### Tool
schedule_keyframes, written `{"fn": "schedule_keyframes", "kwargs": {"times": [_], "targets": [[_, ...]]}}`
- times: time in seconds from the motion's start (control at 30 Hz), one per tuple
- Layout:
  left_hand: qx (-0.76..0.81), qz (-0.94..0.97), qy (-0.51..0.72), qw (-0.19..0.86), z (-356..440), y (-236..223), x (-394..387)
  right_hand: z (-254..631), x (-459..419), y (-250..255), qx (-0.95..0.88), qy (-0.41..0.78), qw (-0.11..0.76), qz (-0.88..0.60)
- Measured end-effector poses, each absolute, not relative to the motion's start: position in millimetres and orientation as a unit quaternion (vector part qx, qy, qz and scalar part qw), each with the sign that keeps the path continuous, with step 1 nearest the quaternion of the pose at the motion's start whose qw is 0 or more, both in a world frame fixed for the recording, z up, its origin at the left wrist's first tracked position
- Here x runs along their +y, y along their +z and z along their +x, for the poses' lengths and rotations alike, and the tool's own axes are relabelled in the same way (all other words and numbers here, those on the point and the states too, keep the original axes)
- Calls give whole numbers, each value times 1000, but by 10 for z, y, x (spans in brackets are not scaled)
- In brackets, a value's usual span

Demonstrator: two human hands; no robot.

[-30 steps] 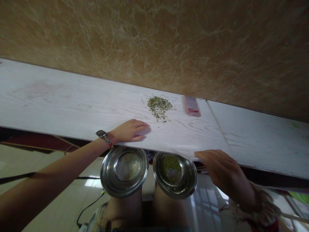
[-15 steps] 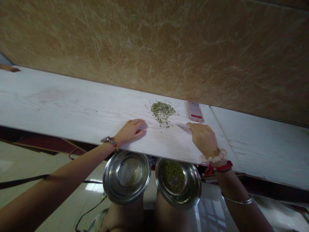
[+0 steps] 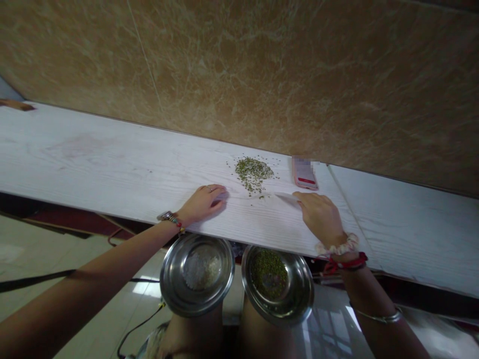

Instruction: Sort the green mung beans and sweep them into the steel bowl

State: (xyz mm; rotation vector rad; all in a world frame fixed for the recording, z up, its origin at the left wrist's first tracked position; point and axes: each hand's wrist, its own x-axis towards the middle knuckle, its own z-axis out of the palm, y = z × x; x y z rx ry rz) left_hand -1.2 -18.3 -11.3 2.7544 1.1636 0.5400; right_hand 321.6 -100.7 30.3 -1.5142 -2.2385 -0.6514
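Note:
My left hand [image 3: 204,203] lies on the white board with its fingers stretched out, left of a loose pile of mung beans [image 3: 252,172]. A thin, pale sheet [image 3: 285,197], paper or plastic, lies below the pile; its outline is hard to make out against the board. My right hand [image 3: 320,215] pinches the sheet's right end, which is lifted a little off the board. A few beans lie on or beside the sheet. On my knees, a steel bowl [image 3: 170,294] on the left holds whitish grains, and another steel bowl [image 3: 305,299] on the right holds green beans.
A phone [image 3: 305,174] with a lit screen lies right of the beans, near the tiled wall [image 3: 232,75]. The narrow white board [image 3: 93,169] runs along that wall. A brown object [image 3: 17,104] lies at its far left. A black cable [image 3: 138,321] hangs below.
My right hand has shifted slightly to the right with the sheet's end still pinched. My left hand, the bean pile and both bowls look the same.

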Motion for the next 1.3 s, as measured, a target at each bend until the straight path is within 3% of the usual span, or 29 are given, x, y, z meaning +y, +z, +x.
{"fn": "schedule_keyframes", "kwargs": {"times": [0.5,0.67,0.93,1.3], "targets": [[404,892,193,68,-30,-140,-143,3285,-781,183,-781,-268,245,-509],[502,839,206,21,-23,-173,-131,3344,-645,35,-782,-281,288,-476],[506,841,190,-36,12,-164,-136,3352,-611,0,-784,-302,317,-441],[552,829,31,-86,175,191,147,3420,-647,-38,-774,-310,329,-442]]}}
